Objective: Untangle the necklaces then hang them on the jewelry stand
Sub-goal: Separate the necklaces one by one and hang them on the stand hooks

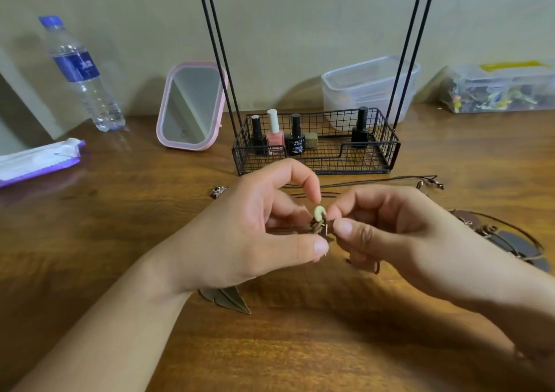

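A: Hands meeting mid-table, over the brown wooden tabletop (120,241). Left hand (255,232) curled, forefinger and thumb closing on a cream ring-shaped bead (319,212).

B: Right hand (399,232) pinching too, thumb and forefinger nipping the dark brown cord knot (319,227) just below that bead. Both grips tight on the tangle, held just above the wood.

A: Brown cord necklaces (375,178) trailing far and right from the hands, lying flat on the table. Dark round-disc pendant necklace (510,241) on the right, partly hidden behind the right wrist.

B: Bronze leaf-shaped pendant (228,300) near, peeking out under the left wrist. Small metal charm (215,191) left of the left hand's knuckles.

A: Black wire jewelry stand (315,163) straight beyond the hands, tall black rods rising from its basket base, top out of view. Nothing seen hanging on the visible part.

B: Nail polish bottles (274,134) upright in that basket. Pink-framed mirror (192,106) to its left, clear plastic water bottle with blue cap (81,73) farther left, purple-and-white packet (36,160) at the left edge.

A: Clear plastic tubs (369,88) behind the stand, clear box of small colourful bits (498,88) far right.
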A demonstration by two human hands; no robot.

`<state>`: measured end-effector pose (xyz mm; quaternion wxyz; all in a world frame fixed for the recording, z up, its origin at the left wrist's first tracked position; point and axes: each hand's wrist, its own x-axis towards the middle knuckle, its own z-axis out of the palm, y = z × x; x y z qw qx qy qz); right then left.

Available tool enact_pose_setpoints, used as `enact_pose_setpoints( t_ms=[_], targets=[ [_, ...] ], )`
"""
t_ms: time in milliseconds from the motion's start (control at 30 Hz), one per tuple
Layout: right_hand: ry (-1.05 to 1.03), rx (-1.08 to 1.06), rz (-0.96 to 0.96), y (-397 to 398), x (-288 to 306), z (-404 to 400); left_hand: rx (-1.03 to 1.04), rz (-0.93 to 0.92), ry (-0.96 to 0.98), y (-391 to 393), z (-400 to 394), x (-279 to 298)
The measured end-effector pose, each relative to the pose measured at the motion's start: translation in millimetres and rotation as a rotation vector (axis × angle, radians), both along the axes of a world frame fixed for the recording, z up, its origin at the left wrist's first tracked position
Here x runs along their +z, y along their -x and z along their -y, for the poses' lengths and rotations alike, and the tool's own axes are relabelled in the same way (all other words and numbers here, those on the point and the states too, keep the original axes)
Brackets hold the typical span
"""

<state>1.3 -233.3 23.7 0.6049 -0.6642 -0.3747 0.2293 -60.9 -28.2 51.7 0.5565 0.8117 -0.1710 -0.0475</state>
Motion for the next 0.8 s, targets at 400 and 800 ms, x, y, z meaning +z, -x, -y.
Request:
enact_pose_setpoints(
  t_ms=[400, 800],
  targets=[
    [-0.050, -0.201, 0.176, 6, 13, 1, 0.167, 0.228, -0.072, -3, 2, -6],
    [-0.028, -0.308, 0.359, 6, 6, -1, 0.068, 0.034, 0.059, -2, 7, -13]
  ],
)
